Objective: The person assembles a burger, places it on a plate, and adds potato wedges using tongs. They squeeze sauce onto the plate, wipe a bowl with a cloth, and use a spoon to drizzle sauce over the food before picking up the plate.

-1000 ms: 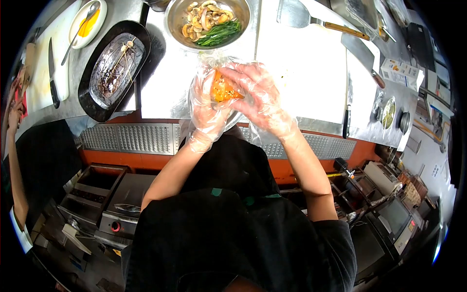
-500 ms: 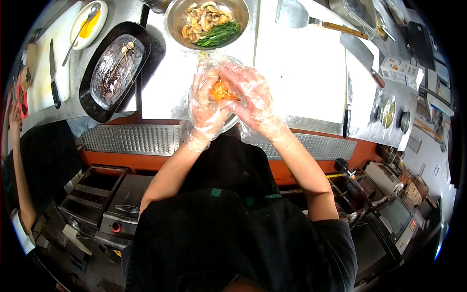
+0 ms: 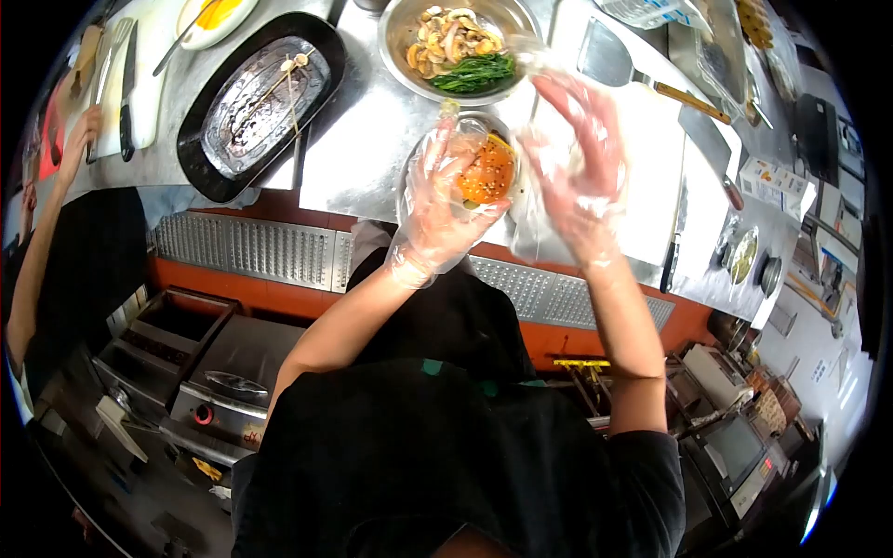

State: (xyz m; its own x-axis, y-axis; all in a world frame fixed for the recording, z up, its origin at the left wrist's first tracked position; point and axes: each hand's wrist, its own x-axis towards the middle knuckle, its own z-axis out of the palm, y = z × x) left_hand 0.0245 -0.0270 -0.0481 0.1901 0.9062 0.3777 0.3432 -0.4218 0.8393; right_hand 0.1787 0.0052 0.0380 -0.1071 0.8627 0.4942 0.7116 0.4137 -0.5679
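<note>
Clear plastic gloves cover both of my hands. My left hand [image 3: 445, 186] curls around a rounded orange piece of food [image 3: 487, 174] dotted with sesame seeds, its thumb along the lower edge. A yellow edge shows at the food's upper right. Beneath it is a round bowl, mostly hidden by the hand. To the right, my right hand [image 3: 579, 158] is raised with its fingers apart, slightly blurred and holding nothing I can see. Just beyond both hands stands a steel bowl [image 3: 395, 58] with sliced mushrooms [image 3: 451, 42] and chopped greens [image 3: 474, 74].
A black oval pan [image 3: 197, 153] with skewers lies to the left. Further left are a plate [image 3: 240, 14] with yellow liquid, a knife [image 3: 126, 121] and a co-worker's hand [image 3: 84, 130]. A spatula [image 3: 609, 54] and another knife [image 3: 672, 256] lie on the right.
My hands were cupped together around the orange food. The right hand has let go, moved right and spread its fingers; the left stays on the food. The view has shifted, and the co-worker's arm has moved.
</note>
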